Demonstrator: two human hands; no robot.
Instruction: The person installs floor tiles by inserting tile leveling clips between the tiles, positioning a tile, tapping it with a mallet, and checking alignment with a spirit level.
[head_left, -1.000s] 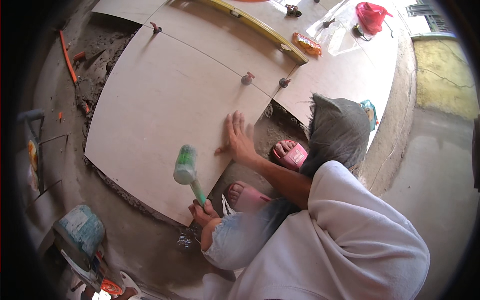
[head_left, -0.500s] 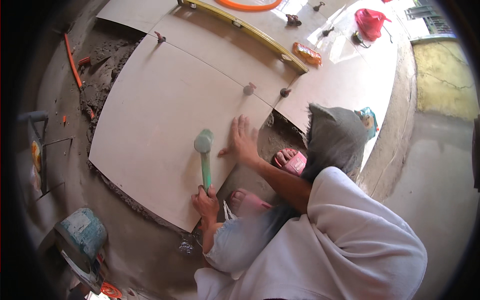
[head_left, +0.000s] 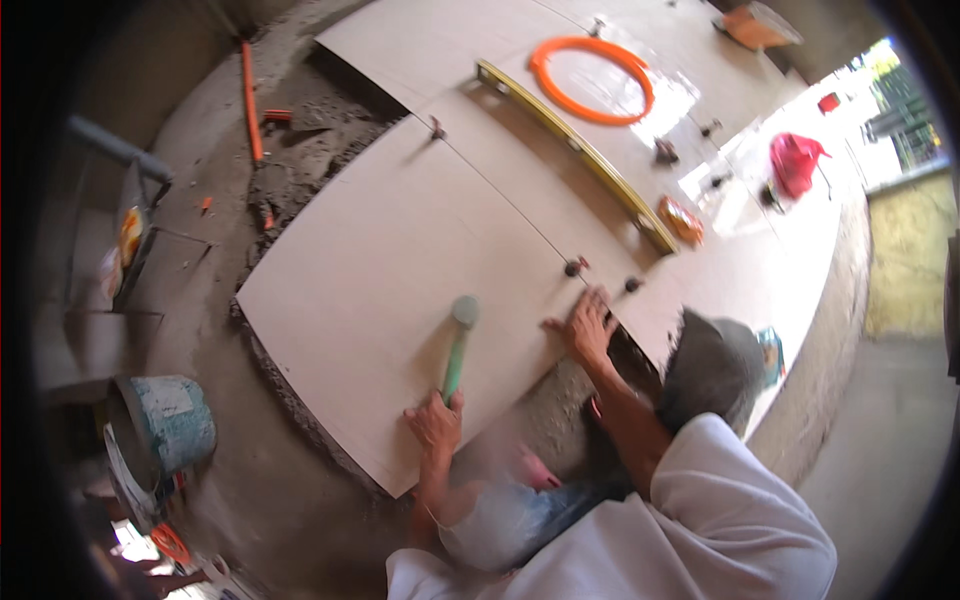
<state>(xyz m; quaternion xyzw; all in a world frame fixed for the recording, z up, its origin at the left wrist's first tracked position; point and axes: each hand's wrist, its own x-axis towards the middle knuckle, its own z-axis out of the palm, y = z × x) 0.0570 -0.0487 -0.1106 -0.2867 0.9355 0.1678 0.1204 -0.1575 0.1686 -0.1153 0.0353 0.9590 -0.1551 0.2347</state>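
Observation:
A large cream floor tile point(head_left: 360, 300) lies on the mortar in front of me. My left hand point(head_left: 435, 425) is closed round the green handle of a mallet point(head_left: 457, 360), whose pale round head is over the tile's surface. My right hand point(head_left: 588, 328) rests on the tile near its right corner, fingers spread, holding nothing. Just beyond those fingers, dark tile levelling clips with red tops point(head_left: 577, 266) stand in the joint, and another clip point(head_left: 633, 285) is slightly to the right.
A yellow spirit level point(head_left: 580, 150) lies across the farther tiles, beside a coiled orange hose point(head_left: 540, 75) and an orange packet point(head_left: 682, 220). A red plastic bag point(head_left: 797, 163) is at the far right. A paint-stained bucket point(head_left: 180, 425) lies tipped at the left. Rough mortar point(head_left: 320, 140) borders the tile.
The whole view has shifted, so the tiles sit lower and to the right. My right hand has slid toward the tile's right corner by the clips. My left hand still holds the mallet.

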